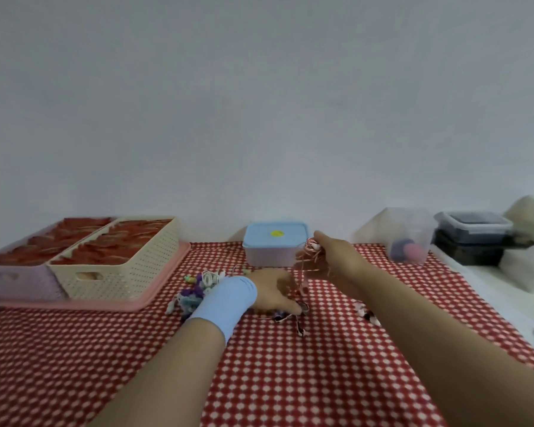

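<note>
Ribbon (309,259), thin, pink and curly, dangles above the bench (259,380) from the right hand (336,254), which pinches its bunched top; the left hand (273,291) rests on the lower strands, grip unclear. Light, limp, tangle-prone, I judge: best held at the bunch.

The cloth (290,380) is red with a white dot grid. The ribbon (312,251) looks pink and white, though blurred. A wristband (225,300) is pale blue. At the cloth's far edge the box (272,255) has a sky-blue lid (259,235) with a yellow spot (276,233); the basket (114,272) is cream, its tray (154,294) pink.
</note>
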Demonstrator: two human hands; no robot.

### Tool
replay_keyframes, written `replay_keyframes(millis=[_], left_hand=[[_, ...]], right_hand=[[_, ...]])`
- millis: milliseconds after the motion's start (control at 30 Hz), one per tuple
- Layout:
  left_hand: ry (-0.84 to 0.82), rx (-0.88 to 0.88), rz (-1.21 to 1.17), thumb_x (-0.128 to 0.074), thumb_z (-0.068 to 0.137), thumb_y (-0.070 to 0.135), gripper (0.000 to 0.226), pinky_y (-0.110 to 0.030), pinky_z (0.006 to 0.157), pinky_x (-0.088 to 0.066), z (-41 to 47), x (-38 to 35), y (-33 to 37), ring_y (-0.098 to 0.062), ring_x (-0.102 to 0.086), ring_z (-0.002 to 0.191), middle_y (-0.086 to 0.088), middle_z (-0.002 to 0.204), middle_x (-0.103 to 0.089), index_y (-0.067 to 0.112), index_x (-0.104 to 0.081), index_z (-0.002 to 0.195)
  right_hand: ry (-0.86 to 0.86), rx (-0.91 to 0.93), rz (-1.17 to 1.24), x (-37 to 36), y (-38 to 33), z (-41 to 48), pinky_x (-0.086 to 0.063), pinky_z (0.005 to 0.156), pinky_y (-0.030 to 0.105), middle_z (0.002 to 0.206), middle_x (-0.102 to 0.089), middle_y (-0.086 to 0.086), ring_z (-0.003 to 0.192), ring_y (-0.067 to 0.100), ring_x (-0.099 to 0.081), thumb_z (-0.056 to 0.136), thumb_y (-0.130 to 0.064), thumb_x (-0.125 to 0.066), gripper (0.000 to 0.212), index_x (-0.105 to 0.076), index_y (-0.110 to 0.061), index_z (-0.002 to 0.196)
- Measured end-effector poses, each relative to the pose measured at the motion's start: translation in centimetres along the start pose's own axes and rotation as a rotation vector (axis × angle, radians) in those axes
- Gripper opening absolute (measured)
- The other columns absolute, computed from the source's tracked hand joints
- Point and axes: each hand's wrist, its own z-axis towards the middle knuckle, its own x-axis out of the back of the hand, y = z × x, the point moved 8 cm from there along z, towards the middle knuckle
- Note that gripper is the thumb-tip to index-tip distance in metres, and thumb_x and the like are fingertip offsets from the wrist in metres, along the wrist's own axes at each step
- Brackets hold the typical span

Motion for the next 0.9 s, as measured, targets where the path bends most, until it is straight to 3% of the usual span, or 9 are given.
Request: replay_keyframes(millis=[100, 233, 300, 367, 500, 600, 700, 800, 900], left_hand=[[-0.027, -0.029, 0.157, -0.078, 0.079, 0.043, 0.051, -0.032, 0.103, -0.044, 1.5, -0.8, 0.4, -0.015, -0.054, 0.120, 0.009, 0.132, -0.056, 0.028, -0.062, 0.125], [0.059, 0.088, 0.337, -0.074, 0.084, 0.029, 0.033, -0.033, 0.094, -0.051, 2.2, 1.7, -1.1, -0.019, -0.061, 0.109, 0.007, 0.124, -0.062, 0.024, -0.068, 0.116], [0.135, 0.205, 0.559, -0.068, 0.086, 0.028, 0.029, -0.036, 0.090, -0.055, 1.2, 3.8, -2.2, -0.020, -0.064, 0.100, 0.005, 0.117, -0.067, 0.025, -0.071, 0.114], [0.185, 0.268, 0.668, -0.063, 0.086, 0.032, 0.031, -0.037, 0.094, -0.052, 0.2, 5.3, -2.6, -0.023, -0.058, 0.107, 0.003, 0.118, -0.066, 0.028, -0.069, 0.117], [0.330, 0.161, 0.469, -0.046, 0.091, 0.014, 0.048, -0.039, 0.110, -0.037, -1.1, 6.4, 0.1, -0.028, -0.038, 0.133, -0.002, 0.143, -0.045, 0.037, -0.057, 0.132], [0.383, 0.030, 0.212, -0.039, 0.098, 0.008, 0.046, -0.032, 0.107, -0.041, -1.4, 5.9, 2.5, -0.023, -0.049, 0.127, 0.001, 0.145, -0.048, 0.030, -0.057, 0.133], [0.353, -0.041, 0.142, -0.048, 0.100, 0.023, 0.032, -0.032, 0.109, -0.038, -0.8, 4.2, 3.5, -0.020, -0.051, 0.126, 0.004, 0.141, -0.055, 0.030, -0.062, 0.129], [0.300, -0.092, 0.228, -0.056, 0.096, 0.040, 0.031, -0.034, 0.109, -0.035, 0.6, 2.6, 4.1, -0.019, -0.050, 0.124, 0.006, 0.135, -0.058, 0.033, -0.064, 0.125], [0.132, -0.108, 0.198, -0.061, 0.092, 0.042, 0.043, -0.035, 0.108, -0.039, 3.3, 0.8, 3.9, -0.017, -0.053, 0.123, 0.005, 0.136, -0.059, 0.028, -0.060, 0.133]], right_hand=[[-0.011, -0.045, 0.003, 0.5, 1.0, 1.4, -0.050, 0.059, 0.034, 0.078, -0.069, 0.015, 0.061, 0.027, -0.064, 0.107, -0.039, -0.038, 0.050, -0.067, -0.001, 0.093], [0.005, -0.100, -0.103, 1.9, 1.8, 2.5, -0.044, 0.050, 0.027, 0.078, -0.063, 0.010, 0.058, 0.021, -0.055, 0.105, -0.044, -0.039, 0.049, -0.066, -0.005, 0.097], [-0.028, -0.102, -0.101, 1.7, 1.3, 2.1, -0.040, 0.049, 0.026, 0.072, -0.065, 0.004, 0.057, 0.020, -0.051, 0.105, -0.039, -0.040, 0.042, -0.066, -0.007, 0.097], [-0.086, -0.114, -0.149, 1.3, 0.7, 1.3, -0.039, 0.054, 0.028, 0.064, -0.067, -0.002, 0.059, 0.018, -0.048, 0.104, -0.028, -0.041, 0.033, -0.066, -0.008, 0.097], [-0.266, -0.203, -0.463, 0.7, 0.7, -0.1, -0.053, 0.069, 0.031, 0.096, -0.070, 0.006, 0.076, 0.020, -0.061, 0.100, -0.021, -0.048, 0.031, -0.066, -0.001, 0.114], [-0.209, -0.072, -0.807, 1.6, -0.2, -0.2, -0.058, 0.080, 0.033, 0.097, -0.066, 0.001, 0.082, 0.016, -0.064, 0.098, -0.011, -0.057, 0.025, -0.065, -0.003, 0.120], [-0.099, 0.011, -0.798, 3.0, -0.7, -0.1, -0.058, 0.066, 0.030, 0.101, -0.074, 0.009, 0.084, 0.022, -0.072, 0.094, -0.007, -0.064, 0.018, -0.072, -0.013, 0.109], [-0.118, 0.050, -0.891, 3.9, -0.6, 0.4, -0.056, 0.060, 0.025, 0.099, -0.077, 0.009, 0.073, 0.013, -0.071, 0.091, -0.008, -0.069, 0.018, -0.076, -0.019, 0.104], [-0.240, 0.002, -1.067, 4.3, 0.4, 1.9, -0.061, 0.079, 0.028, 0.094, -0.078, -0.003, 0.080, 0.012, -0.074, 0.086, -0.017, -0.078, 0.018, -0.079, -0.025, 0.102]])
